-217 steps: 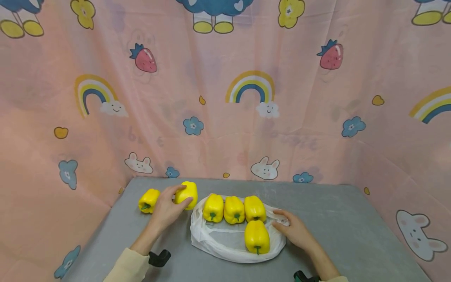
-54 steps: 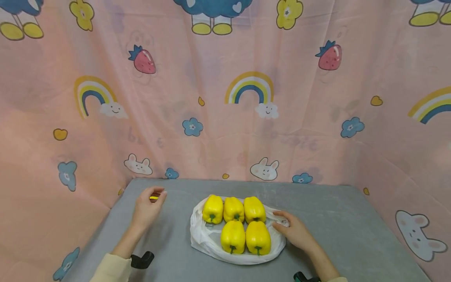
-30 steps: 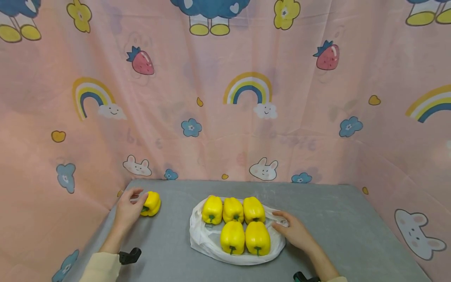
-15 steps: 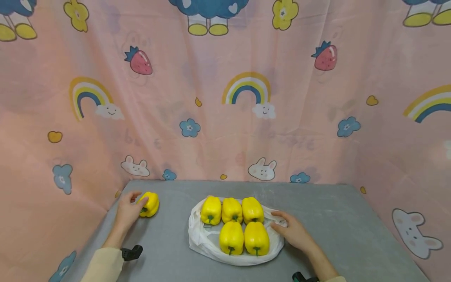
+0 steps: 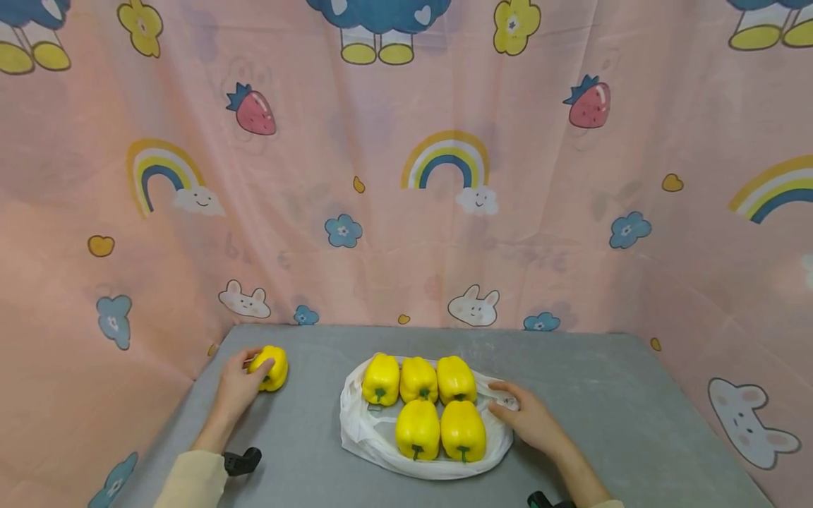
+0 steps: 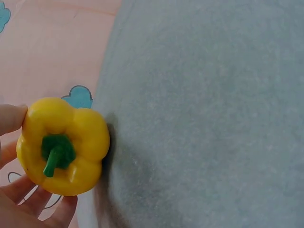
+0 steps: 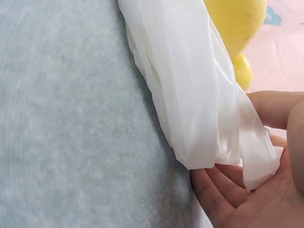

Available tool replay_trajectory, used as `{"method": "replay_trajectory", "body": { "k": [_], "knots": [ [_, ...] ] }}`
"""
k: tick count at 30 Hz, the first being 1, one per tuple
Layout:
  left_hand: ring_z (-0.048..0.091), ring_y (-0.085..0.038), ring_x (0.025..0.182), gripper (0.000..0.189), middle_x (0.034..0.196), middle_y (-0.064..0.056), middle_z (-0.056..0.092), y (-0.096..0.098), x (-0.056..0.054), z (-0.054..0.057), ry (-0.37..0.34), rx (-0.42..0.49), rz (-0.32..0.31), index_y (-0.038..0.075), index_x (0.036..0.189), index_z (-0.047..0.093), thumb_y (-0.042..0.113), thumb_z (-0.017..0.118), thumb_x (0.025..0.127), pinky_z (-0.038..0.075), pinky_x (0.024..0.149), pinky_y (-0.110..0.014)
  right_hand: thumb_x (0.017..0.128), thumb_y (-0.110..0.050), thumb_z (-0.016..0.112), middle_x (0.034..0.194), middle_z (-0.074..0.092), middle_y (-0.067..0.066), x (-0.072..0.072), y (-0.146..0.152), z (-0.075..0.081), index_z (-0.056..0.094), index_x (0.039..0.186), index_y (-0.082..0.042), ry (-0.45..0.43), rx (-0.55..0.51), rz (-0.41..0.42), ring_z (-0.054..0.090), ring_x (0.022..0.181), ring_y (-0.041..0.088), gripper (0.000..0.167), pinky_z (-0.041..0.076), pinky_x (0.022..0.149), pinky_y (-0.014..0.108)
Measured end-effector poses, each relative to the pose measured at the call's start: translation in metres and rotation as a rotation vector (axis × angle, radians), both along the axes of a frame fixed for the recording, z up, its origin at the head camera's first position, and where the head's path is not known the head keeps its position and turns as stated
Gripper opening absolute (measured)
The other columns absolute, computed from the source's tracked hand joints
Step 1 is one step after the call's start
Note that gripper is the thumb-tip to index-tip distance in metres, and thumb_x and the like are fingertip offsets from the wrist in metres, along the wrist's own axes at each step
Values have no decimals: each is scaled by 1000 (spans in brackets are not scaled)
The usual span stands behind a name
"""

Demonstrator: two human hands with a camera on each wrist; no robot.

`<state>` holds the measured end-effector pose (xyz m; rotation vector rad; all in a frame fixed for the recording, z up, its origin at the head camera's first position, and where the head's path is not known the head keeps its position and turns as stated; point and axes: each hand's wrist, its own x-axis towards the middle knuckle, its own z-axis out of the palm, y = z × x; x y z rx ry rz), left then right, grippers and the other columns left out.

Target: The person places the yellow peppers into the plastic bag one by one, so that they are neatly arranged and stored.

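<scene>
At the left of the table, my left hand (image 5: 237, 386) has its thumb and fingers about a yellow bell pepper (image 5: 273, 368). The left wrist view shows this bell pepper (image 6: 64, 147) stem-on, fingertips (image 6: 64, 209) touching its sides. Mid-table lies a white plastic bag (image 5: 368, 444) with its mouth spread wide. Several yellow bell peppers (image 5: 418, 429) sit within it in two rows, stems toward me. My right hand (image 5: 527, 416) holds the right edge of the bag; the right wrist view shows the plastic (image 7: 185, 95) between thumb and fingers.
A grey table (image 5: 603, 423) carries everything. Behind it and along both sides hangs a pink printed cloth (image 5: 406, 247). A black wrist mount (image 5: 243, 462) sits on the left wrist, and another (image 5: 547, 501) on the right.
The bell pepper my left hand held earlier is now in the bag's front row. That hand moved left to the remaining bell pepper outside and closed around it. My right hand stayed put.
</scene>
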<state>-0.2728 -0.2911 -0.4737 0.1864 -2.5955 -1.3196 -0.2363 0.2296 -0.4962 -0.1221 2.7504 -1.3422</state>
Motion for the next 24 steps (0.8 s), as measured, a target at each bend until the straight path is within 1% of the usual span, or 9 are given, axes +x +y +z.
{"method": "replay_trajectory", "body": {
  "k": [4, 7, 11, 14, 18, 24],
  "knots": [
    [39, -45, 135, 50, 144, -30, 45, 2, -1, -2, 8, -21, -32, -7, 143, 49, 24, 59, 104, 31, 113, -60, 98, -32, 68, 145, 54, 20, 1, 0, 0, 59, 139, -5, 0, -6, 2, 40, 139, 46, 50, 30, 110, 69],
    [36, -45, 137, 48, 146, -30, 41, 2, -1, -3, 6, -53, -62, -5, 144, 49, 23, 56, 106, 27, 115, -61, 98, -32, 68, 144, 55, 20, 1, 0, -1, 59, 139, -5, 4, -6, 4, 40, 139, 46, 50, 30, 110, 69],
    [38, -46, 135, 47, 144, -31, 41, 1, -1, -3, -2, -93, -99, -3, 145, 50, 23, 54, 107, 28, 113, -63, 98, -31, 68, 144, 55, 20, 1, 1, -2, 59, 139, -5, 9, -2, 5, 40, 139, 46, 49, 31, 110, 69],
    [39, -46, 133, 48, 142, -31, 41, 0, -1, -2, -18, -96, -115, -3, 146, 49, 26, 54, 107, 29, 112, -64, 98, -30, 68, 144, 55, 20, 0, 1, -2, 59, 139, -5, 9, -2, 3, 40, 139, 46, 49, 30, 110, 69],
    [38, -45, 132, 52, 143, -30, 40, -1, 1, -1, -53, -74, -116, -1, 147, 48, 30, 55, 106, 28, 112, -64, 99, -30, 67, 145, 54, 20, 0, 1, -2, 59, 139, -5, 3, -5, 1, 40, 140, 47, 49, 30, 110, 69],
    [37, -47, 133, 57, 147, -29, 38, 0, 3, 0, -83, -39, -88, 0, 147, 48, 32, 62, 103, 31, 112, -64, 99, -32, 67, 146, 52, 22, 0, -1, 0, 58, 140, -5, -5, 2, -3, 39, 140, 47, 50, 30, 110, 70]
  ]
}}
